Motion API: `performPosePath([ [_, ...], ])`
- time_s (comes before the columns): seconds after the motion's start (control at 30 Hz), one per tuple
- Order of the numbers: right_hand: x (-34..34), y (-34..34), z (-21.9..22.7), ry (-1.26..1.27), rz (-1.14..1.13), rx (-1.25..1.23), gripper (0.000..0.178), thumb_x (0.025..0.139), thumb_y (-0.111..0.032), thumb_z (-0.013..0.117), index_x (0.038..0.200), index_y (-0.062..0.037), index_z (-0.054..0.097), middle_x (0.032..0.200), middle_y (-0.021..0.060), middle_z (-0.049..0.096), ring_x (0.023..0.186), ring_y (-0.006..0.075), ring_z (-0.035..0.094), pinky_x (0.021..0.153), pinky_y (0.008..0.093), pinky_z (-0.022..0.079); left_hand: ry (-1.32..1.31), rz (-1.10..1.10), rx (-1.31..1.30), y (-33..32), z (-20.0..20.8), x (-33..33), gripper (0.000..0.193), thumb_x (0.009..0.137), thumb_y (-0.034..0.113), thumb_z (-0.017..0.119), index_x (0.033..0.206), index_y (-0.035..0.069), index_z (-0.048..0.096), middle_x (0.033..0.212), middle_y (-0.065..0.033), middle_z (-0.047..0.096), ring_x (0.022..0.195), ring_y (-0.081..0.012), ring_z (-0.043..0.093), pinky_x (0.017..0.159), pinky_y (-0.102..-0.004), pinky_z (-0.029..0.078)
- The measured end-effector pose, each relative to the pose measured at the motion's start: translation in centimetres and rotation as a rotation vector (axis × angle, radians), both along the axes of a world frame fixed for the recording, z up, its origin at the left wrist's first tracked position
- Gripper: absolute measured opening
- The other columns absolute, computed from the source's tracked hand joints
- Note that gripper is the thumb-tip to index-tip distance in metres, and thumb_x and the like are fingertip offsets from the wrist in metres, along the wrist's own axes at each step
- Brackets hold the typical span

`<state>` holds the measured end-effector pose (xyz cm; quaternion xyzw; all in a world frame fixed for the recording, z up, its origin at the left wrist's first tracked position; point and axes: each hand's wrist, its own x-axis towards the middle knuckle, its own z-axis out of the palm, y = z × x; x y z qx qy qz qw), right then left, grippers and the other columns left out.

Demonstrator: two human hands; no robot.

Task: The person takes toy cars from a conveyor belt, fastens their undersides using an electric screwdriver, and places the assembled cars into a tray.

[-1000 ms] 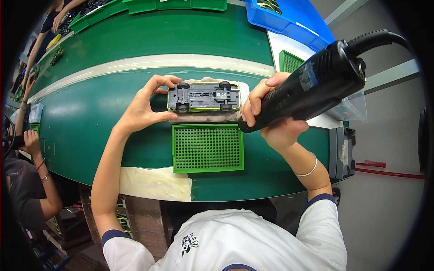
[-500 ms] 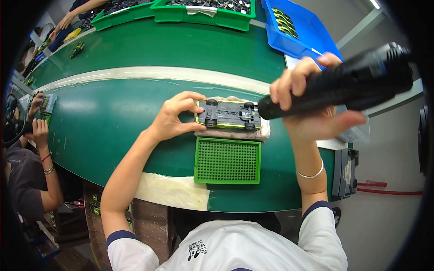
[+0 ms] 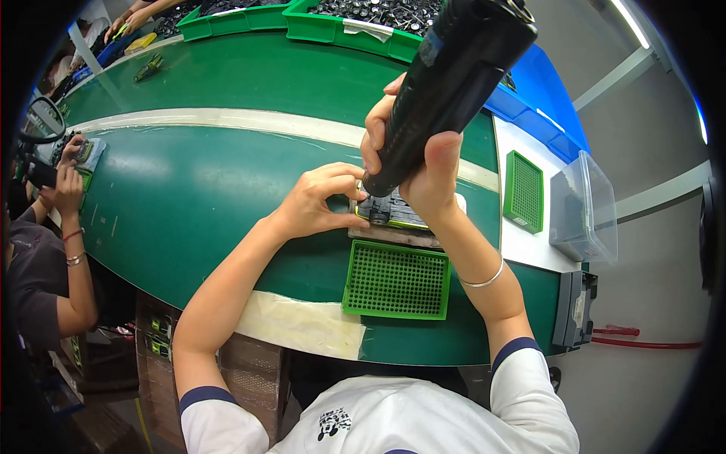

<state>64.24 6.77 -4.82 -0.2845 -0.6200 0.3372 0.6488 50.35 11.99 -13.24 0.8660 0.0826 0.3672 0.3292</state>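
A toy car [image 3: 393, 212] lies upside down, its dark underside facing up and yellow-green edges showing, on a cloth-covered pad [image 3: 401, 237]. My left hand [image 3: 318, 200] grips its left end between thumb and fingers. In my right hand [image 3: 429, 185] is a thick black electric screwdriver [image 3: 446, 83], slanting up and to the right. Its lower end is over the left end of the car; whether the tip touches a screw is hidden. My right hand and the tool cover much of the car. Just in front of the pad sits a green perforated tray [image 3: 397, 280].
Green bins [image 3: 363, 39] of small dark parts line the back, with a blue bin [image 3: 541, 113] at the back right. A second green tray [image 3: 523, 191] and a clear plastic box [image 3: 590, 208] stand at right. Another person's hand [image 3: 68, 189] works at far left.
The screwdriver has swung from nearly level at the car's right end to a steeper slant over its left end. My left hand still holds the car. The view has shifted slightly.
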Motion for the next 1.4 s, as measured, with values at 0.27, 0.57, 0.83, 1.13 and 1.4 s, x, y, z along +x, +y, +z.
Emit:
performPosePath([
  [0.27, -0.4, 0.0, -0.4, -0.018, 0.015, -0.056, 0.082, 0.068, -0.072, 0.039, 0.105, 0.0004, 0.033, 0.065, 0.0056, 0.046, 0.046, 0.0110, 0.046, 0.045, 0.0215, 0.040, 0.009, -0.004, -0.020, 0.0, 0.6, -0.1, 0.033, 0.053, 0.015, 0.078, 0.068, 0.003, 0.051, 0.090, -0.0092, 0.057, 0.083, -0.0239, 0.057, 0.069, -0.0310, 0.047],
  [0.57, -0.1, 0.3, -0.8, -0.023, 0.025, -0.115, 0.085, 0.064, -0.077, 0.035, 0.105, -0.0026, 0.031, 0.065, 0.0050, 0.045, 0.046, 0.0106, 0.045, 0.045, 0.0212, 0.039, 0.013, 0.003, -0.002, 0.2, 0.1, 0.0, 0.033, 0.053, 0.016, 0.078, 0.067, 0.004, 0.051, 0.091, -0.0091, 0.057, 0.083, -0.0246, 0.057, 0.069, -0.0314, 0.048],
  [0.83, 1.1, 0.2, 0.2, -0.012, 0.088, -0.010, 0.087, 0.065, -0.076, 0.036, 0.109, -0.0017, 0.030, 0.068, 0.0071, 0.046, 0.048, 0.0130, 0.047, 0.045, 0.0226, 0.040, 0.075, 0.005, -0.082, 0.0, -0.2, 0.2, 0.036, 0.053, 0.014, 0.077, 0.078, 0.004, 0.054, 0.094, -0.0081, 0.058, 0.095, -0.0243, 0.054, 0.080, -0.0331, 0.044],
  [1.13, 11.0, -4.9, 8.1, 0.449, -0.108, 0.523, 0.069, 0.069, -0.072, 0.040, 0.103, -0.0123, 0.044, 0.071, 0.0054, 0.044, 0.055, 0.0162, 0.042, 0.054, 0.0322, 0.037, -0.117, -0.028, -0.526, -2.9, 1.6, 2.8, 0.060, 0.057, 0.014, 0.076, 0.111, 0.005, 0.051, 0.112, -0.0099, 0.054, 0.111, -0.0218, 0.045, 0.095, -0.0354, 0.034],
  [1.4, 15.3, -9.1, 9.8, 0.482, -0.452, 0.687, 0.046, 0.075, -0.051, 0.045, 0.087, -0.0070, 0.043, 0.069, 0.0049, 0.040, 0.057, 0.0134, 0.040, 0.058, 0.0286, 0.035, -0.146, 0.095, -0.263, 2.9, 9.8, -0.8, 0.054, 0.067, 0.002, 0.068, 0.117, 0.000, 0.048, 0.115, -0.0106, 0.051, 0.105, -0.0168, 0.049, 0.092, -0.0280, 0.039],
])
